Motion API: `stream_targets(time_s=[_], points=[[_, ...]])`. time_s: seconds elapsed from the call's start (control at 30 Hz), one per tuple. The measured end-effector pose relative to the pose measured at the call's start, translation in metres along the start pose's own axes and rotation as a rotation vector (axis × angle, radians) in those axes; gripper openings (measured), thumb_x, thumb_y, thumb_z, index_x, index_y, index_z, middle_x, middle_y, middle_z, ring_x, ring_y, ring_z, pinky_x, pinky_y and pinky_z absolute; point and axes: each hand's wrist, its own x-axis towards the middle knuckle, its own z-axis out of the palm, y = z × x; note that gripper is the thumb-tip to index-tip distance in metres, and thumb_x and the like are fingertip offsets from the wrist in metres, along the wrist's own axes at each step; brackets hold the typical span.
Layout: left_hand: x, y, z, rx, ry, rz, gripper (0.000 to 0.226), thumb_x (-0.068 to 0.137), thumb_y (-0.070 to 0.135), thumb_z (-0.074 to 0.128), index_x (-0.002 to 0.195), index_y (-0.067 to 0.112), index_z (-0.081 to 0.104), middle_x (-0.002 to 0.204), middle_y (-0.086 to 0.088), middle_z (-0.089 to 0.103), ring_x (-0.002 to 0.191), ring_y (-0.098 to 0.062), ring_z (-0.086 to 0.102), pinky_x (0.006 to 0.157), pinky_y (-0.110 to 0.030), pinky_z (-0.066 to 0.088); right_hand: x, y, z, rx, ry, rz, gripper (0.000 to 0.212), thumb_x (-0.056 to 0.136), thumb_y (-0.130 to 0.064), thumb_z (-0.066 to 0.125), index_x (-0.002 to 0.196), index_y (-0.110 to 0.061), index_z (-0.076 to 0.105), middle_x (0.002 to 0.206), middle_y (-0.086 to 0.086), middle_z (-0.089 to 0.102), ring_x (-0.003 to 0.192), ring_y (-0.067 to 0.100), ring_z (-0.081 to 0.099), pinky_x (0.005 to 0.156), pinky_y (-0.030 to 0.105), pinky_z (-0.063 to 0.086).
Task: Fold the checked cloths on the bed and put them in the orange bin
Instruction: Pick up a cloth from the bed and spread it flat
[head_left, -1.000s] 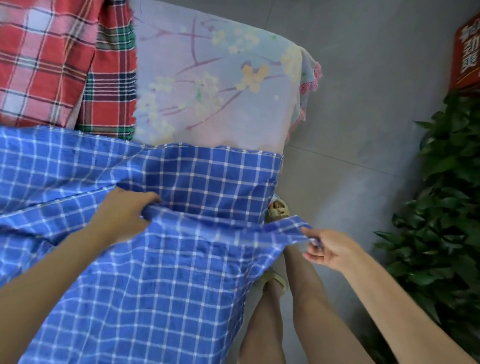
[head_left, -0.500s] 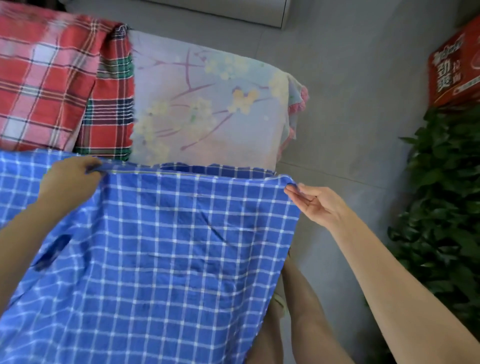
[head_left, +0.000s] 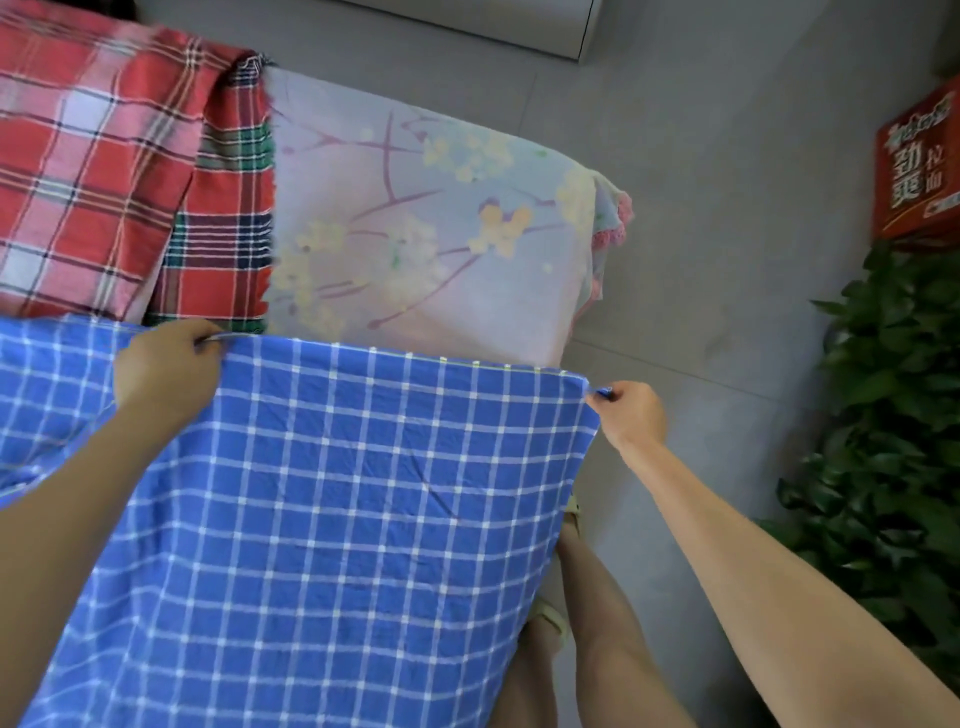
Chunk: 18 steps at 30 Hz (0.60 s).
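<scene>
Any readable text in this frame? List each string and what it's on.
"劲爽": large white characters on the red carton at the right edge.
"拉面": smaller white characters beside them on the same carton.
The script line above them and the small mark at the carton's lower right are too blurred to read.
Nothing else in view carries text.

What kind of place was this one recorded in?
Probably a bedroom in a home: a floral-sheeted bed with a red checked cloth lying on it, grey floor tiles, and a leafy plant beside a red carton.
</scene>
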Motion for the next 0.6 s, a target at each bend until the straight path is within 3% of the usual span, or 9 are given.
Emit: stream_targets(time_s=[0.03, 0.1, 0.17, 0.23, 0.3, 0.37, 0.43, 0.53, 0.6], points=[[0.002, -0.001, 0.004, -0.019, -0.047, -0.005, 0.021, 0.093, 0.024, 0.056, 0.100, 0.009, 0.068, 0.098, -0.024, 0.065, 0.092, -0.044, 0.057, 0.073, -0.041, 0.042, 0.003, -0.005, 0.004, -0.065, -0.043, -0.004, 0.034, 0.092, -0.026, 0.057, 0.061, -0.013, 0.055, 0.064, 0.011, 0.057, 0.068, 0.031, 0.054, 0.052, 0.029, 0.033], [0.005, -0.008, 0.010, -0.048, -0.171, 0.015, 0.025, 0.092, 0.033, 0.058, 0.094, 0.010, 0.068, 0.089, -0.020, 0.065, 0.089, -0.040, 0.058, 0.071, -0.039, 0.041, 0.005, -0.021, 0.005, -0.254, -0.064, -0.017, 0.014, 0.090, -0.021, 0.057, 0.094, -0.012, 0.068, 0.098, 0.014, 0.068, 0.093, 0.033, 0.062, 0.069, 0.031, 0.045], [0.007, -0.017, 0.011, -0.057, -0.298, 0.039, 0.026, 0.088, 0.039, 0.060, 0.081, 0.014, 0.065, 0.074, -0.012, 0.060, 0.080, -0.035, 0.059, 0.067, -0.035, 0.040, 0.000, -0.043, 0.002, -0.444, 0.090, -0.152, 0.029, 0.086, -0.012, 0.057, 0.114, -0.013, 0.062, 0.113, 0.014, 0.063, 0.105, 0.035, 0.058, 0.079, 0.037, 0.047], [0.007, -0.024, 0.010, -0.057, -0.373, 0.066, 0.028, 0.088, 0.041, 0.060, 0.074, 0.018, 0.060, 0.064, -0.005, 0.054, 0.070, -0.029, 0.056, 0.061, -0.033, 0.038, -0.014, -0.067, 0.000, -0.437, 0.337, -0.462, 0.027, 0.079, -0.005, 0.051, 0.102, -0.008, 0.064, 0.096, 0.017, 0.064, 0.087, 0.039, 0.058, 0.067, 0.040, 0.046], [0.007, -0.038, 0.003, -0.045, -0.411, 0.090, 0.027, 0.089, 0.039, 0.059, 0.082, 0.014, 0.064, 0.067, -0.006, 0.055, 0.068, -0.025, 0.053, 0.061, -0.034, 0.037, -0.036, -0.105, 0.012, -0.357, 0.394, -0.786, 0.019, 0.074, -0.007, 0.050, 0.083, -0.007, 0.066, 0.075, 0.013, 0.062, 0.067, 0.036, 0.056, 0.054, 0.037, 0.045], [0.004, -0.055, -0.004, -0.023, -0.476, 0.102, 0.029, 0.091, 0.040, 0.057, 0.093, 0.013, 0.066, 0.077, -0.010, 0.060, 0.076, -0.025, 0.056, 0.067, -0.034, 0.040, -0.059, -0.151, 0.036, -0.295, 0.217, -0.997, 0.007, 0.072, -0.004, 0.065, 0.078, -0.008, 0.067, 0.069, 0.009, 0.062, 0.061, 0.033, 0.057, 0.051, 0.036, 0.047], [0.004, -0.071, -0.008, 0.112, -0.538, 0.133, 0.031, 0.093, 0.042, 0.052, 0.099, 0.015, 0.064, 0.088, -0.008, 0.062, 0.087, -0.025, 0.058, 0.071, -0.031, 0.039, -0.079, -0.196, 0.063, -0.274, 0.009, -1.100, 0.013, 0.070, -0.004, 0.074, 0.081, -0.008, 0.070, 0.071, 0.008, 0.066, 0.064, 0.033, 0.060, 0.056, 0.037, 0.050], [0.005, -0.104, -0.015, 0.311, -0.492, 0.173, 0.033, 0.093, 0.040, 0.049, 0.119, 0.024, 0.060, 0.114, -0.001, 0.065, 0.108, -0.022, 0.058, 0.091, -0.028, 0.038, -0.107, -0.262, 0.103, -0.341, -0.218, -1.125, 0.018, 0.090, -0.017, 0.059, 0.103, -0.008, 0.066, 0.096, 0.009, 0.067, 0.092, 0.032, 0.062, 0.076, 0.036, 0.047], [0.006, -0.129, -0.017, 0.360, -0.501, 0.145, 0.032, 0.095, 0.040, 0.044, 0.118, 0.023, 0.059, 0.114, 0.000, 0.065, 0.108, -0.021, 0.058, 0.097, -0.028, 0.035, -0.116, -0.298, 0.126, -0.420, -0.307, -1.111, 0.022, 0.096, -0.024, 0.048, 0.110, -0.010, 0.059, 0.107, 0.005, 0.062, 0.102, 0.027, 0.057, 0.081, 0.034, 0.043]])
